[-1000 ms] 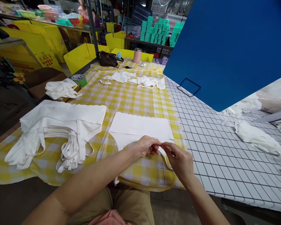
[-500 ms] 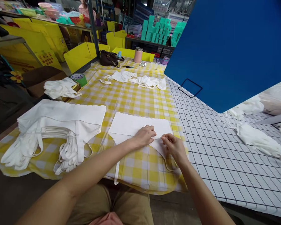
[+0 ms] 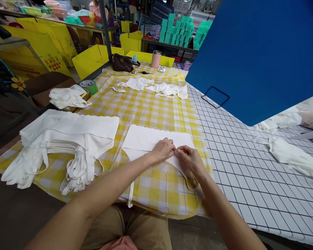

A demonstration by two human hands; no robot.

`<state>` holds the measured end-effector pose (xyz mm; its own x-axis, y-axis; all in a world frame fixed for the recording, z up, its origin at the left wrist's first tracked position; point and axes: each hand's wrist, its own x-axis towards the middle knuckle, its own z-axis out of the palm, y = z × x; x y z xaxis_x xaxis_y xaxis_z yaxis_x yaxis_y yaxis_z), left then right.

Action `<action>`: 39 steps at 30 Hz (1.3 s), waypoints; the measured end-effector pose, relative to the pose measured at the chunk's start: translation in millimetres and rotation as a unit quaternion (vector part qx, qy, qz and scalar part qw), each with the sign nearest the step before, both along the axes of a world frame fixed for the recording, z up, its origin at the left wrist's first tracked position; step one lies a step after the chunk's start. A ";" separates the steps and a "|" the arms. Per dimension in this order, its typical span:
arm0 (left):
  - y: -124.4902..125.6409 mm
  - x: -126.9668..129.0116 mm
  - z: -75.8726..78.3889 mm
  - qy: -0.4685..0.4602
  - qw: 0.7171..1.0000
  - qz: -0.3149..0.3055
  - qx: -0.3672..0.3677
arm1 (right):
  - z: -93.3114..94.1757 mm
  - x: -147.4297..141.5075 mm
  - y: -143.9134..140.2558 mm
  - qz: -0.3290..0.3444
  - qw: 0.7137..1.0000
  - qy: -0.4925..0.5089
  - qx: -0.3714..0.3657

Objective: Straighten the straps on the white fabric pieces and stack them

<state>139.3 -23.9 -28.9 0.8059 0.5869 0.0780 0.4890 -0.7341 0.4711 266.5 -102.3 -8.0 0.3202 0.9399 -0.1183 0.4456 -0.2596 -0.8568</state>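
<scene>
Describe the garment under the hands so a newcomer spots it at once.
Find the yellow checked cloth, then its near end. There, under the left hand and right hand, lies a white strapped garment: spread flat and alone, unlike the thick white stack on its left.

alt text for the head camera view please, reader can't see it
A person's left hand and right hand are close together on a white garment laid on a yellow checked tablecloth. A stack of white garments lies to the left; a dark bag and pink container sit beyond.
</scene>
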 end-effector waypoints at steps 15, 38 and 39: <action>8.2 5.5 -9.7 -0.045 0.996 0.030 -0.071 | -11.2 2.1 7.6 0.023 0.993 -0.070 0.091; -16.1 -44.4 1.6 0.007 0.996 -0.092 0.000 | 13.3 -13.4 -95.9 -0.075 0.996 0.049 -0.011; -17.6 -48.2 1.3 0.016 0.995 -0.097 -0.008 | 8.9 -14.2 -107.0 -0.088 0.995 0.040 -0.010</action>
